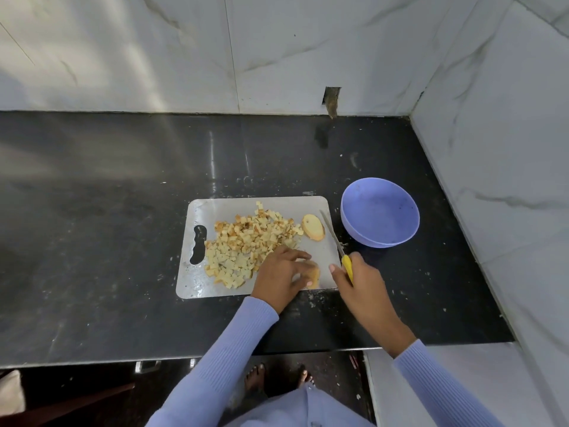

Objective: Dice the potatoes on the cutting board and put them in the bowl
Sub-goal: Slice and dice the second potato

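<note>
Closest to the camera you've got lilac ribbed sleeves and bare toes poking out below the counter edge. Left hand is on the near right corner of the cutting board, fingers curled down over a potato piece, holding it in place. Right hand is just beside it, wrapped round the yellow handle of a knife; the blade points away, running along the board's right edge.

The diced potatoes sit in a big heap across the middle of the board, some cubes browned on the skin side. One thick uncut potato slice lies past the heap, near the knife tip. The purple bowl stands on the black countertop right of the board, nothing in it that I can see. Behind that, marble-look wall tiles with a small hole at counter level. No brand or writing readable anywhere.
</note>
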Tool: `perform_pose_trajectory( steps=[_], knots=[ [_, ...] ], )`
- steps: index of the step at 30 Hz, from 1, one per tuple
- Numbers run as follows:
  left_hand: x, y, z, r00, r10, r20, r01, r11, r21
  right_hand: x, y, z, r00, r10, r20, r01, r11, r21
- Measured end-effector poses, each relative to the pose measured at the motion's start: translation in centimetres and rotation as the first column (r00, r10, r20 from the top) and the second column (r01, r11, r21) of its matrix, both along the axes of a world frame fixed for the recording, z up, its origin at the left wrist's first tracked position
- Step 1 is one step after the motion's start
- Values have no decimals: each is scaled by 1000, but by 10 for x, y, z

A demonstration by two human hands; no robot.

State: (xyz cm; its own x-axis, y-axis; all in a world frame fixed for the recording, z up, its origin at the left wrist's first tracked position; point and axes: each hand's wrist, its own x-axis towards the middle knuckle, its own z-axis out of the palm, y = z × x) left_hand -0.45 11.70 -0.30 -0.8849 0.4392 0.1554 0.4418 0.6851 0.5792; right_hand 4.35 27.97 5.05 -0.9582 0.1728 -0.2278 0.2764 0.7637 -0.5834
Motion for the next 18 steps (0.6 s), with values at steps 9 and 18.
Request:
perform_pose_trajectory(
  steps=[9,18],
  knots=[
    [11,13,-5,980,110,-166,-122,990,-66,31,1,-13,991,74,108,-78,996,37],
    [22,20,-7,953,208,-218,-223,974,-44,29,-7,-23,980,85,182,-111,984,138]
  ],
)
